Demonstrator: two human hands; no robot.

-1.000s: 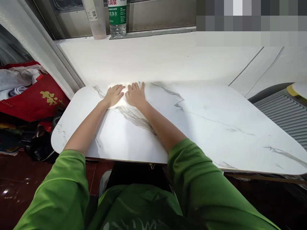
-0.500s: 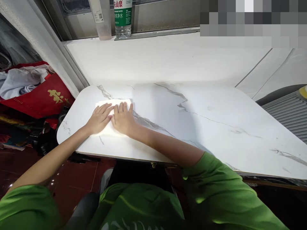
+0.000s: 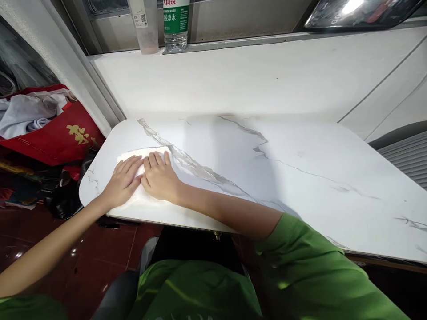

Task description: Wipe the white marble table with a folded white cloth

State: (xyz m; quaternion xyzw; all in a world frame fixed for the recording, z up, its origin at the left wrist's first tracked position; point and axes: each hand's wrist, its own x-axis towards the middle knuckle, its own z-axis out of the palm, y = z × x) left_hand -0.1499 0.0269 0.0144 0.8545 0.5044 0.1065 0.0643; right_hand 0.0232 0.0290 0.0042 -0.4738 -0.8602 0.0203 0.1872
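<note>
A white cloth [image 3: 143, 195] lies flat on the marble-patterned table [image 3: 213, 151], close to its rounded left end. My left hand [image 3: 123, 180] rests on the cloth's left part, palm down with the fingers stretched out. Beside it, my right hand [image 3: 160, 175] presses flat on the cloth's right part, fingers pointing away from me. The two hands nearly touch at the thumbs. Both palms cover much of the cloth, and neither hand grips it.
On the sill behind the table stand a clear plastic cup [image 3: 145, 29] and a water bottle [image 3: 175, 26] with a green label. A red bag [image 3: 63, 133] of clothes is at the left. A grey ridged object [image 3: 405, 151] borders the table's right side.
Both hands and the cloth have slid left and nearer to me across the table. My camera view has shifted slightly.
</note>
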